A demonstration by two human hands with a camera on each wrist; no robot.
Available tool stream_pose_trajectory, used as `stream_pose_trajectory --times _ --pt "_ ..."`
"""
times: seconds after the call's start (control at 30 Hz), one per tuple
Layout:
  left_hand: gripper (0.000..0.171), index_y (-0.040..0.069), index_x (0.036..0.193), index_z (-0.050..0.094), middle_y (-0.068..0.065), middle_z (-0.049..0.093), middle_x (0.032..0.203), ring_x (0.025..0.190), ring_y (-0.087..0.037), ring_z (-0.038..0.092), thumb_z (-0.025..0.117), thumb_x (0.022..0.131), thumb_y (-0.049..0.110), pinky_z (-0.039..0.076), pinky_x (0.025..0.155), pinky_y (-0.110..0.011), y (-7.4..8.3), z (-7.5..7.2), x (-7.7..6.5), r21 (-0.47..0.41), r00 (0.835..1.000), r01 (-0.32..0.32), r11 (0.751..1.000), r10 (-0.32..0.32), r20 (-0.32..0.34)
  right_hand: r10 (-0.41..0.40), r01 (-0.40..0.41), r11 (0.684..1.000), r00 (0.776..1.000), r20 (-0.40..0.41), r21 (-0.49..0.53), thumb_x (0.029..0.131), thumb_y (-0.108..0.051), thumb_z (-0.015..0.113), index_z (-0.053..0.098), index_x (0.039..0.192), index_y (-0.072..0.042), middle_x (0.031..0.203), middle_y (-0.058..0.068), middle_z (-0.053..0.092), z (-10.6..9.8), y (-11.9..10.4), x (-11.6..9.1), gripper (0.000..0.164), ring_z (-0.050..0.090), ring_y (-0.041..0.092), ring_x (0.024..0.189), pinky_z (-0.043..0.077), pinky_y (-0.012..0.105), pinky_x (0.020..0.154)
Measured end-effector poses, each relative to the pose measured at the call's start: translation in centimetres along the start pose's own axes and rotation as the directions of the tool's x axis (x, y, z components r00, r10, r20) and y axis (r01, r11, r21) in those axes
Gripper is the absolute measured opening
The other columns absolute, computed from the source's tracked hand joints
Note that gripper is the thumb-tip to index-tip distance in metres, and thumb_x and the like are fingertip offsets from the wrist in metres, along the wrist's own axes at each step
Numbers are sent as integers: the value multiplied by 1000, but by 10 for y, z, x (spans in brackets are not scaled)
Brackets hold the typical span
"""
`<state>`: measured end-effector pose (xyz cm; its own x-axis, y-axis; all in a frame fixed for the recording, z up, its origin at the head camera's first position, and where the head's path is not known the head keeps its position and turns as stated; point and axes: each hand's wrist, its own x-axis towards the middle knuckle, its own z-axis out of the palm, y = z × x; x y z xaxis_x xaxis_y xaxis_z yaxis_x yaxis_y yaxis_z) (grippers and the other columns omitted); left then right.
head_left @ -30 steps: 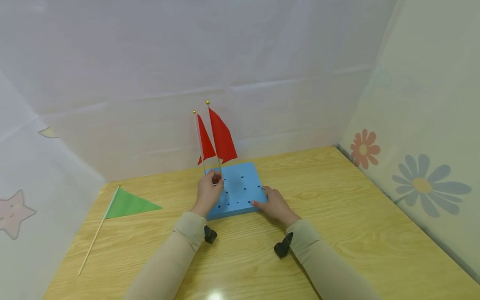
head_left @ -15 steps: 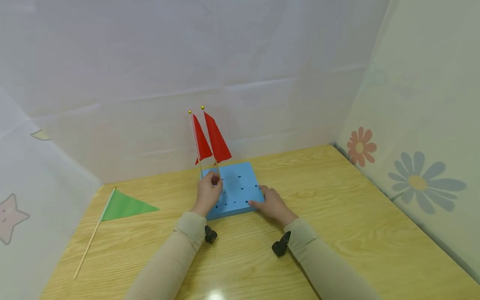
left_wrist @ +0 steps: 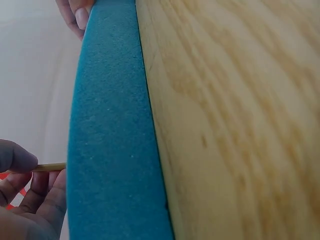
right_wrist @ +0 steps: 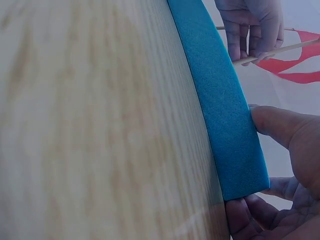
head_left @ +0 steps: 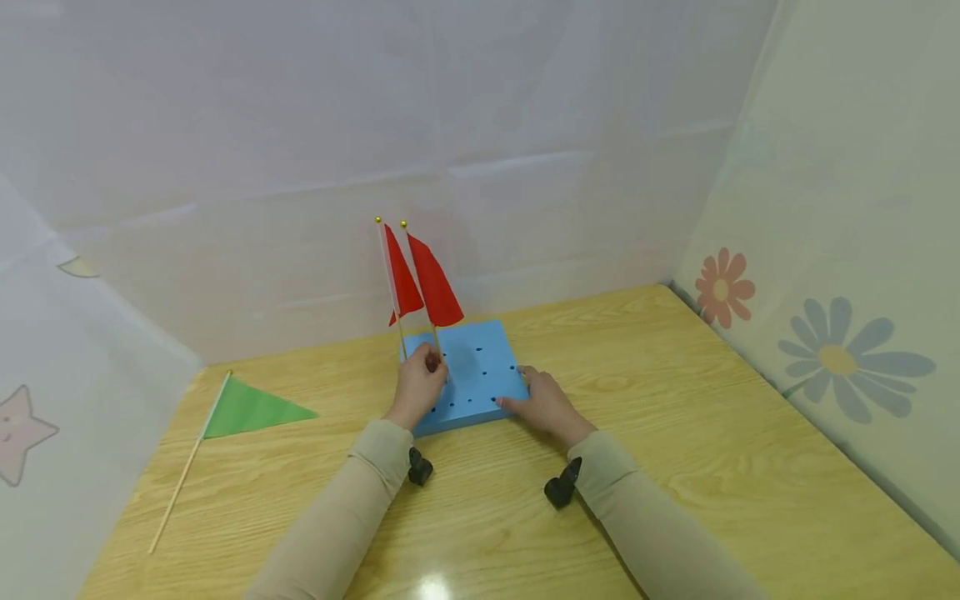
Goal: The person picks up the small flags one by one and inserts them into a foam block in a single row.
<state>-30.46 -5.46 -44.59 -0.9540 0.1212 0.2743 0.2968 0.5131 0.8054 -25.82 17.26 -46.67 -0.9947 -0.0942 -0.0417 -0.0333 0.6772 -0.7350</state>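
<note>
In the head view, my left hand [head_left: 417, 388] pinches the thin wooden stick of a red flag [head_left: 435, 287] between thumb and fingers. The stick's lower end meets the top of a blue foam board [head_left: 471, 390] dotted with small holes. A second red flag [head_left: 402, 282] stands upright just to the left, near the board's back left corner. My right hand [head_left: 553, 408] grips the board's right edge. From the right wrist, the thumb [right_wrist: 280, 125] lies on the top face and the fingers curl along the side. The left wrist view shows the pinched stick [left_wrist: 50, 167] close up.
A green pennant flag [head_left: 255, 411] on a stick lies on the wooden table [head_left: 675, 467] at the left. Behind the table hangs a pale sheet [head_left: 562, 208]. A panel with printed flowers [head_left: 838, 360] borders the right side.
The red flag in my left hand has come down lower, its gold tip now about level with the other flag's. The right hand has stayed on the board. The head view has shifted slightly.
</note>
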Motion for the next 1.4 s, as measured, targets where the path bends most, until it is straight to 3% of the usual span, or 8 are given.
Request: stream_pose_trajectory --times 0.8,1.23,1.4 --pt "5 3 92 56 -10 58 84 79 -26 53 59 96 0 45 68 -35 4 5 5 70 998 31 997 -35 49 12 -12 1000 1000 4 19 97 -32 74 35 154 9 151 35 41 -2 2 0 80 40 47 140 36 57 114" --pt "14 6 85 52 -7 52 75 73 -25 49 60 93 -2 40 63 -34 2 7 5 74 1000 -15 997 14 12 6 -6 1000 1000 7 27 97 -32 73 35 155 9 151 34 41 -2 1 2 80 40 47 141 36 57 114" --pt "13 6 87 52 -7 52 76 71 -24 49 60 94 0 40 62 -33 1 6 5 78 999 -9 997 6 37 22 -22 999 1000 3 27 96 -33 74 36 154 9 151 34 41 0 1 2 81 40 47 140 36 58 113"
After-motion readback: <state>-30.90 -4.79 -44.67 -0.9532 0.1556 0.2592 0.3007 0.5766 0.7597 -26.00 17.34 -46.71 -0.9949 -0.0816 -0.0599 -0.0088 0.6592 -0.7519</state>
